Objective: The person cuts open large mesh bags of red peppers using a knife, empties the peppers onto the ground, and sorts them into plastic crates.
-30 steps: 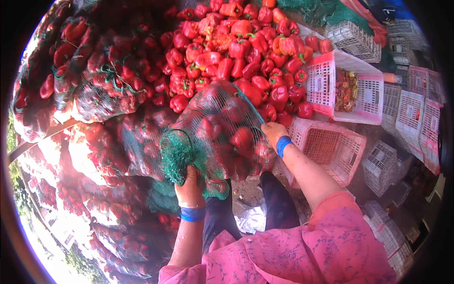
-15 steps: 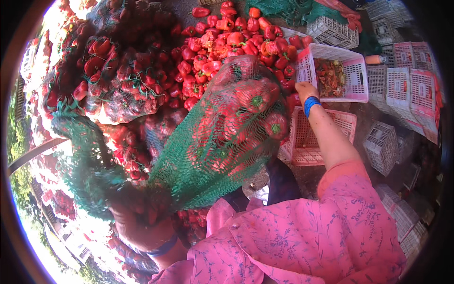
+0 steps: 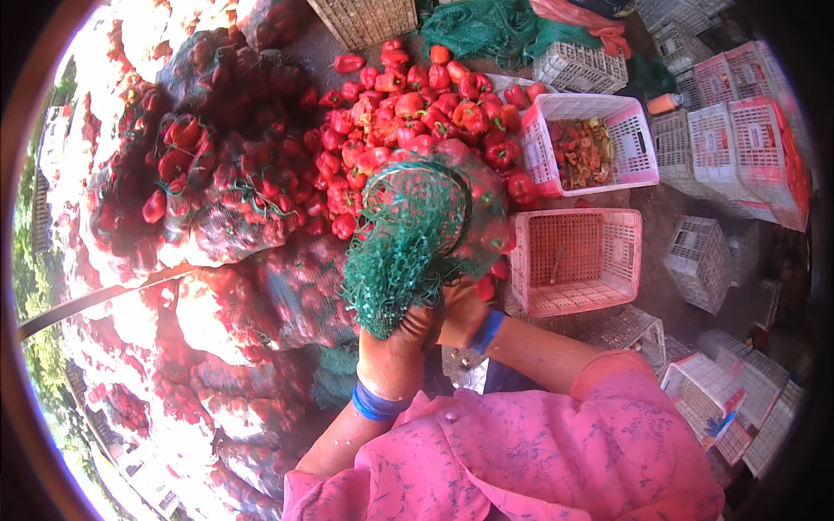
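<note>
A green mesh bag (image 3: pixel 400 269) with red bell peppers in it stands in front of me, its loose top bunched up. My left hand (image 3: pixel 407 334) is closed round the gathered netting. Right beside it, my right hand (image 3: pixel 462 313) also grips the bag's neck, its fingertips partly hidden by the mesh. A blue band circles each wrist. Beyond the bag lies a heap of loose red bell peppers (image 3: pixel 408 106), and a few more show at the bag's right side.
Filled mesh sacks of peppers (image 3: pixel 239 213) crowd the left. A pink crate (image 3: pixel 573 304) stands right of the bag; behind it a white-and-pink crate (image 3: pixel 638 143) holds pepper scraps. Stacked crates (image 3: pixel 717 143) line the far right. Green netting (image 3: pixel 478 30) lies at the back.
My right hand has come back from beside the crates to the bag's neck. My left hand has swung rightward with the netting, and the bag now stands more upright.
</note>
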Tool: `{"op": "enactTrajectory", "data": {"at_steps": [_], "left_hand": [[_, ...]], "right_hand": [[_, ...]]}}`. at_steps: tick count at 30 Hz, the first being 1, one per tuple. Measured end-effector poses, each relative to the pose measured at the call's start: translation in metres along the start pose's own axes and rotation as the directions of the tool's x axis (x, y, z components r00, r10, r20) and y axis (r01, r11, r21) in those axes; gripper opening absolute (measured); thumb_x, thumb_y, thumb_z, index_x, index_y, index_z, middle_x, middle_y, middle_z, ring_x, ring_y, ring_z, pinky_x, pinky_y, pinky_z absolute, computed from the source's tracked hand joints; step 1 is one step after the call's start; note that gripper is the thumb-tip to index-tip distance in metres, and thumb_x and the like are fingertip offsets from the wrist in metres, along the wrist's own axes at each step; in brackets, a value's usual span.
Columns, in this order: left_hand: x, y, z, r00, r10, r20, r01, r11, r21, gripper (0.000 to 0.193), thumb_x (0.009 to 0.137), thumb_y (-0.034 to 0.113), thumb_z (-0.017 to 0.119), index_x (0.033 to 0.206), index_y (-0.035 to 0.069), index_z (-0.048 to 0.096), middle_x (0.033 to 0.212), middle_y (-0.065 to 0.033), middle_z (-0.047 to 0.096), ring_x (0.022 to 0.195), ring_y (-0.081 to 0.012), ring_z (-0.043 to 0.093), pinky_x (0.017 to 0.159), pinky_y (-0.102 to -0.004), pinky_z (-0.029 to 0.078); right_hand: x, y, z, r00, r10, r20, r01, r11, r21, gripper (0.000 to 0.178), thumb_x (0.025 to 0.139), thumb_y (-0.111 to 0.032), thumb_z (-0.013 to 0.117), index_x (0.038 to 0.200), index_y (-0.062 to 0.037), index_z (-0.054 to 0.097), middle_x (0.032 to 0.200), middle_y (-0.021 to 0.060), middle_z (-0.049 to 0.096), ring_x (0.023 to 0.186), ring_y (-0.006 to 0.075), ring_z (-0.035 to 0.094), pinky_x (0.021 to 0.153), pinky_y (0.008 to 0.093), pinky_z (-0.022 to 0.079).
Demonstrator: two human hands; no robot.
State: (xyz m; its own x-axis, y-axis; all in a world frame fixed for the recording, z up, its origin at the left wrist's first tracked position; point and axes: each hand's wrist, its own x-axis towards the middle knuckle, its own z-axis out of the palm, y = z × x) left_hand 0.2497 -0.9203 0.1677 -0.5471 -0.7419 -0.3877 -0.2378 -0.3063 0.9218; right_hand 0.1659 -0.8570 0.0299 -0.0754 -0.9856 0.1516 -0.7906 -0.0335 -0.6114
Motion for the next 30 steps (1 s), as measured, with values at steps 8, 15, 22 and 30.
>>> {"op": "enactTrajectory", "data": {"at_steps": [8,15,22,30], "left_hand": [[0.031,0.047,0.036,0.996,0.071,-0.050,-0.081,0.964,-0.254,0.041,0.101,0.042,0.057,0.079,0.009,0.049,0.064,0.0019,0.041,0.051,-0.0084,0.034,0.047,-0.0263,0.025],[0.021,0.155,0.072,0.925,0.373,0.075,-0.301,0.838,-0.455,0.034,0.103,0.041,0.050,0.095,0.009,0.059,0.071,0.0009,0.048,0.058,-0.0082,0.041,0.054,-0.0259,0.033],[0.080,0.130,0.067,0.863,0.371,0.344,-0.112,0.804,-0.584,0.029,0.103,0.032,0.055,0.094,0.005,0.061,0.079,-0.0004,0.058,0.065,-0.0100,0.052,0.057,-0.0268,0.043],[0.063,0.219,0.101,0.516,0.839,-0.171,-0.847,0.470,-0.248,0.035,0.098,0.035,0.062,0.116,0.006,0.059,0.101,-0.0107,0.064,0.076,-0.0175,0.057,0.067,-0.0319,0.048]], "right_hand": [[0.010,0.014,0.019,0.837,0.530,-0.140,-0.240,0.584,0.776,0.018,0.084,-0.013,0.069,0.099,-0.0059,0.066,0.090,0.0122,0.069,0.087,0.0246,0.068,0.075,0.0368,0.053],[0.021,0.002,-0.166,0.836,0.431,-0.340,-0.045,0.672,0.740,0.017,0.078,-0.002,0.074,0.095,-0.0050,0.070,0.091,0.0087,0.072,0.086,0.0175,0.069,0.077,0.0307,0.054],[0.025,0.044,-0.160,0.807,0.421,-0.415,-0.153,0.827,0.541,0.014,0.084,-0.004,0.068,0.097,-0.0041,0.073,0.090,0.0097,0.076,0.085,0.0140,0.071,0.076,0.0318,0.055],[0.064,0.019,-0.290,0.705,0.111,-0.700,-0.080,0.994,0.076,0.021,0.092,-0.024,0.055,0.102,-0.0148,0.071,0.098,0.0061,0.073,0.098,0.0258,0.067,0.089,0.0382,0.051]]}}
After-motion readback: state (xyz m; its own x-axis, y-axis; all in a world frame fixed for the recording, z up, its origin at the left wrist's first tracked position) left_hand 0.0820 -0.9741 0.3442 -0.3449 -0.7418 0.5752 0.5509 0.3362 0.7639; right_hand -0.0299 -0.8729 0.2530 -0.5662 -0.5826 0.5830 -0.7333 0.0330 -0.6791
